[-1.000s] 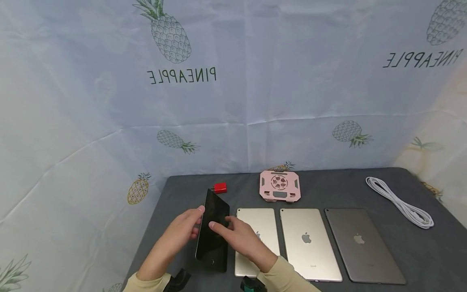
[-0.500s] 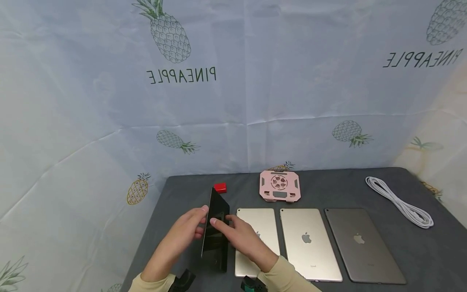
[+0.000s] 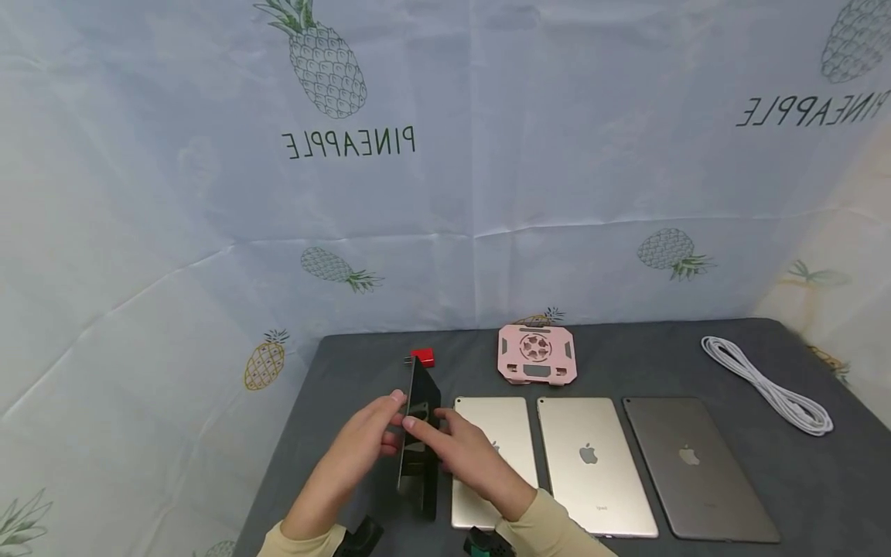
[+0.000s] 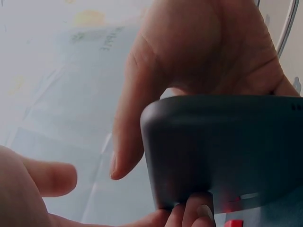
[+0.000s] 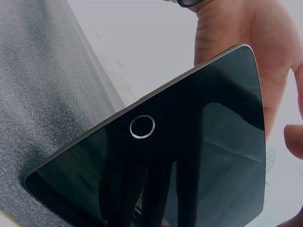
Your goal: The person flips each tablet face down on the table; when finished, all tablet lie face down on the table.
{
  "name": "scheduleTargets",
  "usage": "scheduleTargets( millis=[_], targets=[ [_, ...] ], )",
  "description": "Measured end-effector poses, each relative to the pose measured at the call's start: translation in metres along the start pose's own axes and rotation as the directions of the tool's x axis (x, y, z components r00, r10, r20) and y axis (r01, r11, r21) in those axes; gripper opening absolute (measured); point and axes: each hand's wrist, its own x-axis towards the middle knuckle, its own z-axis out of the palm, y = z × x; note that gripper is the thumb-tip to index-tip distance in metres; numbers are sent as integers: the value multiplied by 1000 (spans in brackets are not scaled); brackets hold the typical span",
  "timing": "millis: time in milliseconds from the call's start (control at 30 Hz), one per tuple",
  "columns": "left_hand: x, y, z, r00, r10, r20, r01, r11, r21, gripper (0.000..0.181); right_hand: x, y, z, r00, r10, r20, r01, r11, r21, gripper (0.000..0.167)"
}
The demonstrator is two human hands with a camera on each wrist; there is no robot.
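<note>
Between the hands a dark tablet (image 3: 426, 387) stands steeply tilted, seen almost edge-on in the head view. Its black glass front (image 5: 213, 156) with a round home button shows in the right wrist view, its dark back (image 4: 189, 146) in the left wrist view. My left hand (image 3: 362, 439) holds it at the left side, curled fingertips (image 4: 204, 212) touching the back. From the right, my right hand (image 3: 468, 456) holds it, thumb at the front and fingers partly hidden behind the right edge. A gold tablet (image 3: 482, 495) lies partly under the right wrist.
A second gold tablet (image 3: 592, 480) and a grey tablet (image 3: 696, 472) lie face down to the right. At the back are a red charger (image 3: 423, 357) and a pink stand (image 3: 536, 356). A coiled white cable (image 3: 766, 387) lies far right on the grey-covered table (image 3: 647, 360).
The tablet has turned from a tilted front view to nearly edge-on, its left edge swinging rightward. My left hand has moved right with it; the right hand has barely moved.
</note>
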Motion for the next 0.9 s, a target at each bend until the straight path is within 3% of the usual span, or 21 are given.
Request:
scheduleTargets(
  millis=[367, 667, 900],
  targets=[
    [2, 0, 6, 999, 2, 36, -1, 999, -38, 71, -3, -2, -3, 998, -57, -39, 55, 997, -52, 92],
    [17, -15, 14, 997, -20, 75, 22, 999, -24, 82, -9, -10, -8, 991, -120, -63, 116, 991, -64, 85],
    [20, -20, 18, 993, -15, 120, 18, 999, -27, 87, -11, -11, -9, 988, -137, -68, 133, 989, -66, 76]
  ],
)
